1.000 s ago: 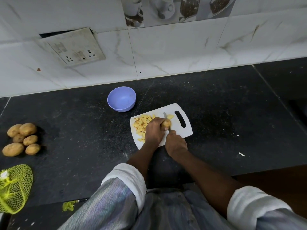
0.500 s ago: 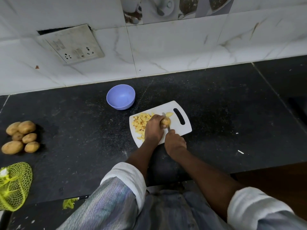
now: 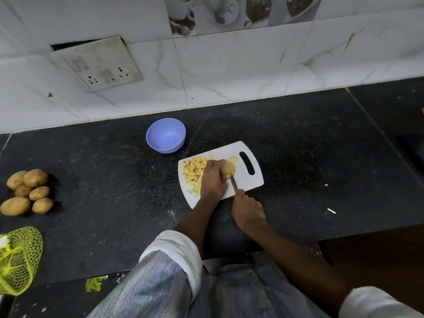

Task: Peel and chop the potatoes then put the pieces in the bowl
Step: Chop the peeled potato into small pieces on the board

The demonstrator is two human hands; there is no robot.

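The biggest risk sits at the centre of the frame, on the white cutting board. The left hand curls its fingers over a potato piece to pin it down, while the right hand, just below and right of it, is wrapped around the handle of a knife whose blade runs up to the potato right beside the left thumb. If the rounded piece rolls or the blade skids on it, the cut would likely go into those fingers. The blade's edge is too thin to see clearly, so how deep it sits in the potato I cannot tell.

A smaller risk: the pile of chopped pieces crowds the left half of the board, partly under the left wrist, and a shove of the hand could push some off onto the black counter.

As for containers, the blue bowl, above and left of the board, appears to hold nothing yet. The yellow mesh bag at lower left looks slack; its contents are unclear. Six whole potatoes lie loose at the left edge, unpeeled.
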